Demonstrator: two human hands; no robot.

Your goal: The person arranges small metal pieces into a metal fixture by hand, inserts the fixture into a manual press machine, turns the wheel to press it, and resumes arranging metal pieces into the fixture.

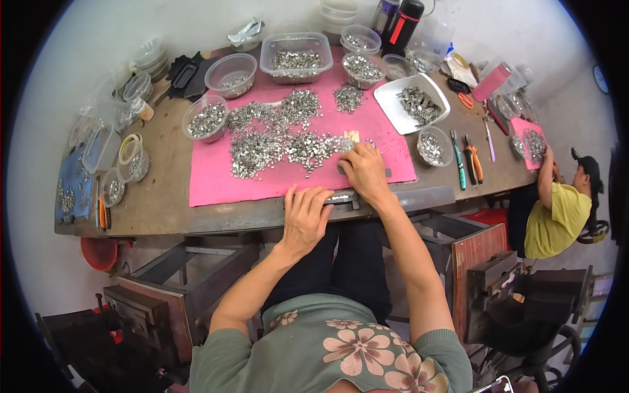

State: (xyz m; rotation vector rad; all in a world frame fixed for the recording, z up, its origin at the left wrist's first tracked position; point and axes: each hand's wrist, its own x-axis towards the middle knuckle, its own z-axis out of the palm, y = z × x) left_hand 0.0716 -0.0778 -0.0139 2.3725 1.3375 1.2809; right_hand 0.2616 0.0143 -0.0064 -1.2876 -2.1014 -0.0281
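Two bare hands worked at near edge of bench; left hand (305, 219) lay flat, fingers slightly spread, on narrow metal strip (341, 197) at bench edge; right hand (364, 171) rested on pink mat (216, 180), fingers together and curled, touching near fringe of small metal parts (282, 141) heaped mid-mat; white tray (393, 105) of parts far right; pliers (473, 160) right of mat; another person (557, 206) sat at right end

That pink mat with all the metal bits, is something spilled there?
Nothing looks spilled. The small metal pieces lie in loose heaps on the pink mat, within its edges; the bowls around it stand upright.
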